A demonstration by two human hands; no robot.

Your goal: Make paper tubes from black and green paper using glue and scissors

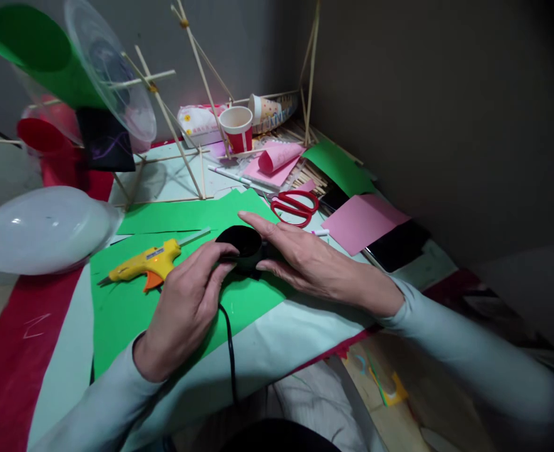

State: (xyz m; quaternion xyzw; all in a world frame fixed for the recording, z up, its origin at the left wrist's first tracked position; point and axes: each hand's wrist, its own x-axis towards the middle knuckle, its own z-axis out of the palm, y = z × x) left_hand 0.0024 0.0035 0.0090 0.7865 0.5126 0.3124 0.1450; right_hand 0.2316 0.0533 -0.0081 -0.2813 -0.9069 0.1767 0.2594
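A small black round object [245,242] rests on a green paper sheet [130,307] on the table. My left hand [185,307] curls round its near left side, fingertips on its rim. My right hand [300,257] holds it from the right, fingers closed along its edge and the index finger stretched over its far rim. A black cord [230,351] runs from under my left hand toward me. A yellow glue gun [145,262] lies on the green sheet just left of my left hand.
Red scissors [296,206], pink paper [362,221], a dark phone [398,246] and a red paper cup [237,129] lie beyond. A stick frame [182,144] stands behind. A clear plastic dome [41,230] sits left. Green tube [41,56] and clear disc hang upper left.
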